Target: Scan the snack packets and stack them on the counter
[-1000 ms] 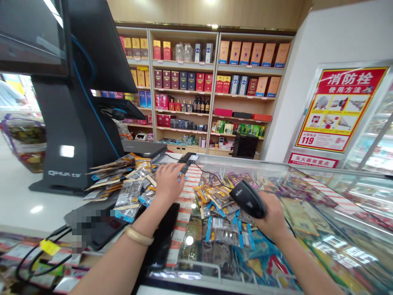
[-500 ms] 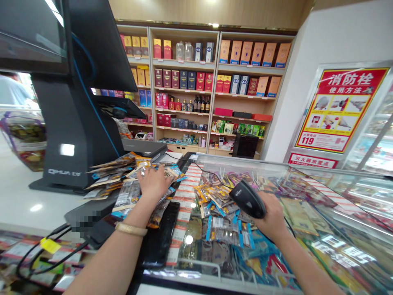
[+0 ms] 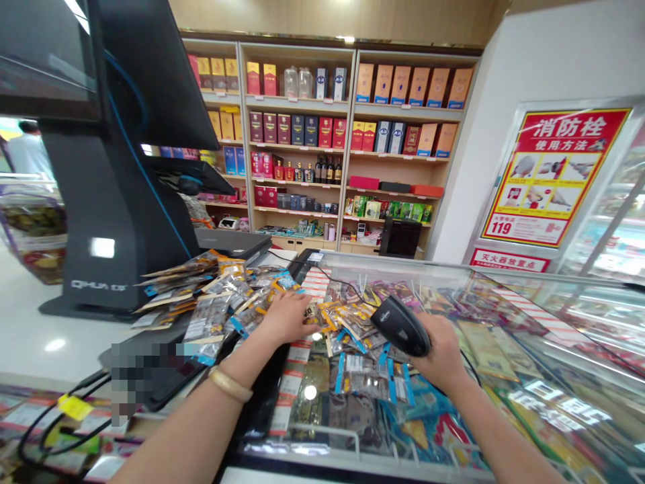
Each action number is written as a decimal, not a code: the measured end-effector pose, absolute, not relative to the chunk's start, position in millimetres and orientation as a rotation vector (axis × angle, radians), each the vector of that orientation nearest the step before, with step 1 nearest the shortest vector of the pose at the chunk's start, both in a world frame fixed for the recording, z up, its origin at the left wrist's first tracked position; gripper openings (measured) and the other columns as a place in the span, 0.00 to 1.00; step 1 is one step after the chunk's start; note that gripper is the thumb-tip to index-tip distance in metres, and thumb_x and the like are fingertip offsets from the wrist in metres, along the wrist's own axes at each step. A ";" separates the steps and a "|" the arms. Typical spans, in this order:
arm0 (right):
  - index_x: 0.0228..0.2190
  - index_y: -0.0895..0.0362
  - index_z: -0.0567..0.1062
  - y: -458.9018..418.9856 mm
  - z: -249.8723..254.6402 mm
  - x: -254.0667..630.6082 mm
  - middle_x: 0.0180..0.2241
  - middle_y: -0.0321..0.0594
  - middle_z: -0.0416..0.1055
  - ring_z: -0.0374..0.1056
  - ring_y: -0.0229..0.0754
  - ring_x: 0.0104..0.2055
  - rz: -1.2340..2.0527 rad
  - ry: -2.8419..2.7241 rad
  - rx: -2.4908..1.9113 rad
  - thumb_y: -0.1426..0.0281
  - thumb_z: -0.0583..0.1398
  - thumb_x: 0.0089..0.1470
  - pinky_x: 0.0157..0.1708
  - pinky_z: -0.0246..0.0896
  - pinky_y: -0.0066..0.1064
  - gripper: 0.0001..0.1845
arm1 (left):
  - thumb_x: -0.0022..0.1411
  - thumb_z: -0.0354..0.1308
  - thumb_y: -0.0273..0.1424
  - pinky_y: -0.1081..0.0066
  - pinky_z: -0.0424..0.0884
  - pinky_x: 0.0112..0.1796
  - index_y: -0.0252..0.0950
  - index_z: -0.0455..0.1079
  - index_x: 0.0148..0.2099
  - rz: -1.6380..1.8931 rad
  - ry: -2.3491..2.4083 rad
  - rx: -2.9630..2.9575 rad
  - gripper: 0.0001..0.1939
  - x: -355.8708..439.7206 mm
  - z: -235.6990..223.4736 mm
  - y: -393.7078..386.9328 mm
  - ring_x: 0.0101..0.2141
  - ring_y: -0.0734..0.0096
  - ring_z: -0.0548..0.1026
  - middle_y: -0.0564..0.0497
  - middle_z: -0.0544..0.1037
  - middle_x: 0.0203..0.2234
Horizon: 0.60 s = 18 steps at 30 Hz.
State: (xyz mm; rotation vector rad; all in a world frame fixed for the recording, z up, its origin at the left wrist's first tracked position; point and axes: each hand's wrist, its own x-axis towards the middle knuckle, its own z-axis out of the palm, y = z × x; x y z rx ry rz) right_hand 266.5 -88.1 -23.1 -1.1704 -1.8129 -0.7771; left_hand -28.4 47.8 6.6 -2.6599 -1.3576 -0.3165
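My right hand (image 3: 443, 349) is wrapped round a black barcode scanner (image 3: 400, 326), tilted over the glass counter. Below the scanner lies a pile of small clear snack packets (image 3: 365, 373) with blue and orange ends. My left hand (image 3: 288, 317), a bangle on its wrist, is closed on a snack packet (image 3: 308, 310) at the left edge of that pile; the fingers partly cover the packet. Left of this hand, a larger heap of similar snack packets (image 3: 209, 312) rests beside the monitor stand.
A black checkout monitor stand (image 3: 125, 222) rises at the left, with cables (image 3: 55, 430) at the counter's front. Under the glass counter (image 3: 433, 275) lie bagged goods. Shelves of boxes (image 3: 297, 131) stand behind, and a red sign (image 3: 559, 175) hangs at the right.
My left hand has moved right from the left heap to the edge of the pile on the glass, with a packet in its fingers. The right hand keeps the scanner in nearly the same place.
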 end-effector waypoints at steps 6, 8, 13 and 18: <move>0.36 0.56 0.73 -87.4 -23.7 267.4 0.28 0.41 0.72 0.67 0.43 0.30 -0.761 -1.818 -1.187 0.60 0.56 0.54 0.33 0.56 0.34 0.13 | 0.55 0.59 0.34 0.54 0.61 0.53 0.36 0.73 0.44 -0.181 -1.367 -2.712 0.15 -19.3 -2.7 44.4 0.46 0.51 0.76 0.40 0.80 0.41; 0.36 0.56 0.73 -87.6 -24.1 267.1 0.30 0.42 0.73 0.68 0.44 0.31 -0.753 -1.817 -1.191 0.60 0.56 0.54 0.33 0.56 0.34 0.13 | 0.55 0.58 0.30 0.58 0.64 0.51 0.36 0.75 0.40 -0.233 -1.431 -2.683 0.10 -20.8 1.2 44.1 0.45 0.53 0.77 0.40 0.81 0.39; 0.36 0.56 0.73 -88.7 -22.1 264.6 0.28 0.41 0.73 0.68 0.43 0.30 -0.739 -1.812 -1.196 0.59 0.55 0.55 0.33 0.55 0.34 0.15 | 0.65 0.46 0.30 0.63 0.70 0.40 0.37 0.73 0.48 -0.607 -1.673 -2.534 0.16 -27.2 13.6 48.2 0.41 0.55 0.79 0.39 0.81 0.39; 0.35 0.57 0.73 -89.5 -19.5 262.3 0.28 0.41 0.72 0.67 0.43 0.30 -0.737 -1.814 -1.177 0.60 0.55 0.55 0.32 0.54 0.34 0.14 | 0.63 0.48 0.36 0.69 0.71 0.30 0.34 0.70 0.48 -1.550 -1.775 -2.564 0.17 -27.5 14.6 53.3 0.26 0.64 0.78 0.48 0.80 0.27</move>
